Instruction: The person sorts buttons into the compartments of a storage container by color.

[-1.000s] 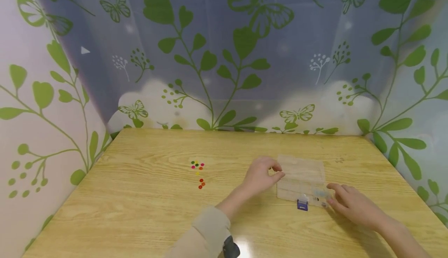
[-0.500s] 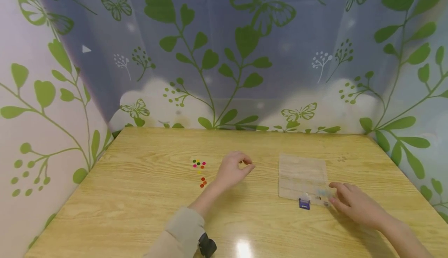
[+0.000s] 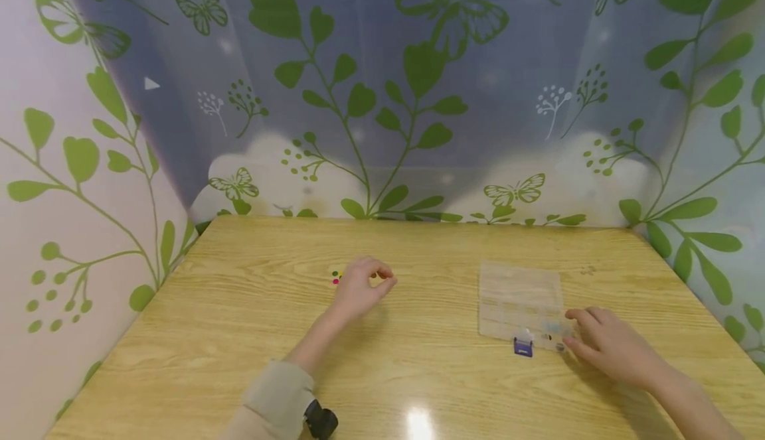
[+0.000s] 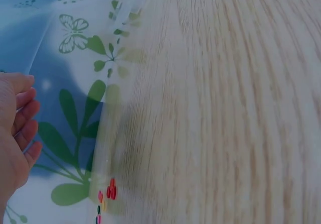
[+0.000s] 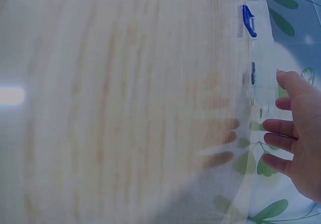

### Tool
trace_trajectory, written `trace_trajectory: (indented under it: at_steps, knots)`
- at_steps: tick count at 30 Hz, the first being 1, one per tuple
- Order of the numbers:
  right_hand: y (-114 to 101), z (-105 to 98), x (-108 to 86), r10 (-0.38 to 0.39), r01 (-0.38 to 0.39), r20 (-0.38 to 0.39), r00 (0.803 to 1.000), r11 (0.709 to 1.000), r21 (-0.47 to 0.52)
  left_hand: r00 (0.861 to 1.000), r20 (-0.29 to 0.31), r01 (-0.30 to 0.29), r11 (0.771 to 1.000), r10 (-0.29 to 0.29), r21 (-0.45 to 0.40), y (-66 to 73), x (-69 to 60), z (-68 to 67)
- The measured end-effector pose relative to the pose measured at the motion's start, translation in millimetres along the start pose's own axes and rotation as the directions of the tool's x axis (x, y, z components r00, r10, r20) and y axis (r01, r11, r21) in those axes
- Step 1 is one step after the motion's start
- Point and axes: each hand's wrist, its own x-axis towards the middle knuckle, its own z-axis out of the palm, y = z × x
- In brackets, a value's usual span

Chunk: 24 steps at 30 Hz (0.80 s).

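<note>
My left hand [image 3: 361, 287] hovers over the table with loosely bent fingers, nothing visible in them. It partly hides a group of small round coloured discs [image 3: 336, 282]; the left wrist view shows red discs [image 4: 112, 189] among them. At the right lies a clear plastic compartment box [image 3: 518, 284], its lid apparently folded back, with a blue-purple latch [image 3: 523, 348] at the front. A few small dark pieces [image 3: 560, 347] show in its front right part. Beside that corner is my right hand [image 3: 615, 347], fingers relaxed; whether its fingertips touch the box I cannot tell.
The wooden table [image 3: 412, 360] reaches back to a blue and white curtain [image 3: 335, 95] printed with leaves and butterflies. A faint mark [image 3: 588, 271] is on the wood behind the box. A dark strap-on device [image 3: 321, 420] sits on my left wrist.
My left hand has travelled left, from the box's left edge to the coloured discs, and now covers most of them. My right hand stays beside the box.
</note>
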Motion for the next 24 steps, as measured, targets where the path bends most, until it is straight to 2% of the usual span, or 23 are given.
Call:
trace_trajectory:
  at_steps: [10,17,24]
  knots:
    - [-1.4,-0.9,0.2,-0.013,0.013,-0.003,1.0,0.996,-0.083,1.0,0.012,0.021,1.0,-0.021,0.021,-5.9,-3.8,-5.9]
    - [-6.0,-3.6,-1.7,0.011,-0.01,0.009,1.0,0.989,-0.148,1.0,0.006,0.022,0.999,-0.022,0.049,-10.7,-4.2,-10.3]
    - [-7.2,-4.2,-1.2,-0.023,0.025,0.009,1.0,0.975,-0.221,1.0,-0.004,0.024,0.998,-0.024,0.06,-15.3,-5.5,-11.9]
